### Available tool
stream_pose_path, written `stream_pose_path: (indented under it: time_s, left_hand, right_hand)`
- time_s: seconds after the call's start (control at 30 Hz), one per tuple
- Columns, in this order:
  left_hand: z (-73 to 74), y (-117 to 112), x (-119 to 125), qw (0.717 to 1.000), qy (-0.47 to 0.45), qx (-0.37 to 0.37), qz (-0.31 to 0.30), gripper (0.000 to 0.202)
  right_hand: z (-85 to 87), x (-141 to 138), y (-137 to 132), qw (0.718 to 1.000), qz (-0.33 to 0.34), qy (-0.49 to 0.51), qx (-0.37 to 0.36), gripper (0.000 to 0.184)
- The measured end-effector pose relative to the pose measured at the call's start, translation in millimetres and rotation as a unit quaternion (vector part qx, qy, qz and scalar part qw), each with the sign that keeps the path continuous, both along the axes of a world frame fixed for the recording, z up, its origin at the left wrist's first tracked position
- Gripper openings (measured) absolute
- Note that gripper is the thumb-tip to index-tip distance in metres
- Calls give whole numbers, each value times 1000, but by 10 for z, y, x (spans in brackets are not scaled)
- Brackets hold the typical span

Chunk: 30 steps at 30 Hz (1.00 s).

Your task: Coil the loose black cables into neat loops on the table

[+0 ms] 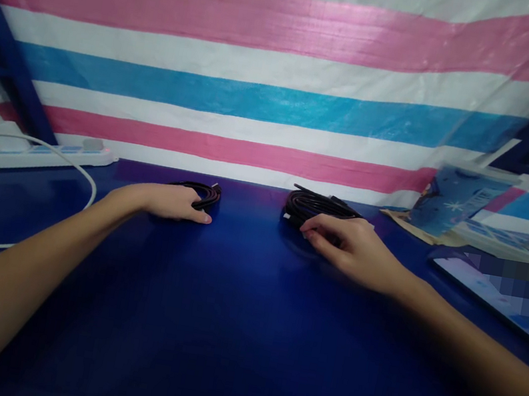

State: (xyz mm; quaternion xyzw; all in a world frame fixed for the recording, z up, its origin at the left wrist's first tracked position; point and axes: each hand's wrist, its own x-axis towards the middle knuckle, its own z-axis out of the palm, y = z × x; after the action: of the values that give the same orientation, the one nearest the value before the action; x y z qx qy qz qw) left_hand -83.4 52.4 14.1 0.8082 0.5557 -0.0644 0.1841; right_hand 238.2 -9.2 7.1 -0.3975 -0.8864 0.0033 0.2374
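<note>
The left hand [170,201] lies palm down over the smaller coil of black cable [214,199], left of the middle near the back of the blue surface [223,326]. Its thumb sticks out along the front of the coil; whether the fingers grip it cannot be told. The right hand [355,248] is at the front right of a larger coil of black cable [311,204], fingers curled in toward the thumb; I cannot tell if they are closed on the cable. The hands are well apart, with bare surface between the coils. At the left, a white power strip [55,159] holds a plug [5,136], and a white cord [83,173] loops down. At the right, a blue packet [461,200] stands behind a phone [492,290]. A striped sheet [266,66] hangs behind.
</note>
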Motion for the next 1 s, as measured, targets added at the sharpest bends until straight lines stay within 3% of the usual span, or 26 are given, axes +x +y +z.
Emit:
stream_pose_path:
  time_s: [0.13, 0.3, 0.4, 0.5, 0.73, 1.0]
  left_hand:
    - [2, -12, -22, 999, -8, -5, 34, 59]
    - [19, -46, 9, 998, -6, 47, 51, 60]
    - [33, -65, 54, 997, -33, 31, 62, 53]
    - [50, -76, 80, 995, -58, 1, 82, 46]
    - [83, -74, 80, 993, -62, 37, 93, 33]
    - [163, -133, -45, 998, -25, -3, 62, 34]
  right_hand:
    - [3, 15, -7, 999, -26, 35, 5, 21]
    - [62, 73, 39, 984, -103, 84, 117, 21]
    - [78, 123, 104, 973, -161, 75, 145, 24]
    - [58, 163, 164, 972, -188, 63, 126, 26]
    - [-29, 225, 264, 971, -234, 5, 52, 36]
    - [-76, 209, 273, 978, -203, -39, -22, 35]
